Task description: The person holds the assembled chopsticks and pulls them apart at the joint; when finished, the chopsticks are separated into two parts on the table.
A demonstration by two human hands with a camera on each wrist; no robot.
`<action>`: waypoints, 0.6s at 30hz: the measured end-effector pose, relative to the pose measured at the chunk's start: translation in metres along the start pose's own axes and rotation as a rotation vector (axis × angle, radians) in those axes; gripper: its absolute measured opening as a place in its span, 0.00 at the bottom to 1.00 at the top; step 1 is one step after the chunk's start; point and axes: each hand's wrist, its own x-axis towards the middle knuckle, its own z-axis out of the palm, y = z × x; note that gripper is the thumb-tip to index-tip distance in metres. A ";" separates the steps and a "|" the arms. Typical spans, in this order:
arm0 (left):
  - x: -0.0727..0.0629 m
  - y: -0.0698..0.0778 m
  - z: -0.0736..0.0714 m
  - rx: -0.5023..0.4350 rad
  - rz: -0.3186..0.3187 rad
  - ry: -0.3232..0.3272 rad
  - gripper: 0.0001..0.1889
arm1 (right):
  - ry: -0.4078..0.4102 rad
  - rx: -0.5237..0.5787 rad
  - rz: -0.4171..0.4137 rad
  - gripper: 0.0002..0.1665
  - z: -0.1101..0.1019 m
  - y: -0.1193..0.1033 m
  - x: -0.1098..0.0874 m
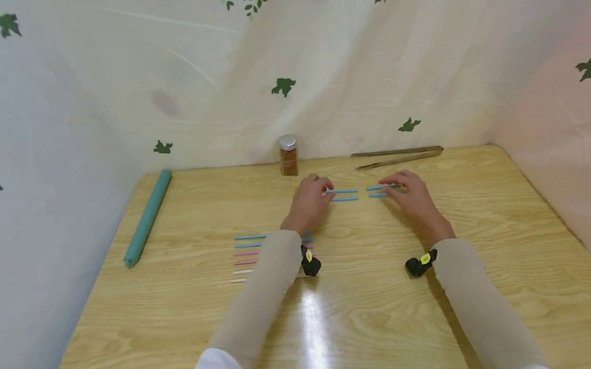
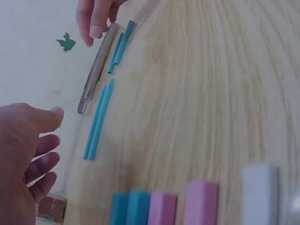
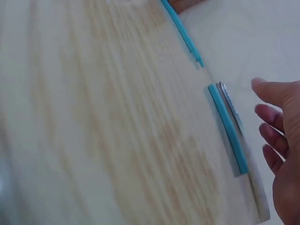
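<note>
Two thin blue sticks (image 1: 344, 199) lie parallel on the table beside my left hand (image 1: 312, 204). In the left wrist view that hand is off to the left of the blue sticks (image 2: 97, 124), thumb and fingers loosely bent around nothing. My right hand (image 1: 411, 196) hovers over another pair of blue sticks (image 1: 376, 195), partly covering them. The right wrist view has its thumb and fingertips apart from the nearest blue stick (image 3: 228, 129), with no object between them. A small gap separates the two pairs, whose ends face each other.
Blue, pink (image 1: 245, 262) and white sticks lie in a row, partly under my left forearm. Behind the hands stand a spice jar with a silver lid (image 1: 288, 155) and metal tongs (image 1: 411, 152). A green roll (image 1: 149, 218) lies along the table's left side.
</note>
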 end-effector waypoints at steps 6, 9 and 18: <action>-0.012 -0.014 -0.018 -0.025 -0.004 0.037 0.10 | -0.025 0.039 -0.038 0.16 0.010 -0.022 0.003; -0.018 -0.021 -0.024 -0.051 -0.012 0.047 0.10 | -0.038 0.051 -0.057 0.15 0.018 -0.032 0.004; -0.039 -0.047 -0.040 -0.101 -0.025 0.060 0.09 | -0.118 0.078 -0.089 0.15 0.048 -0.061 0.006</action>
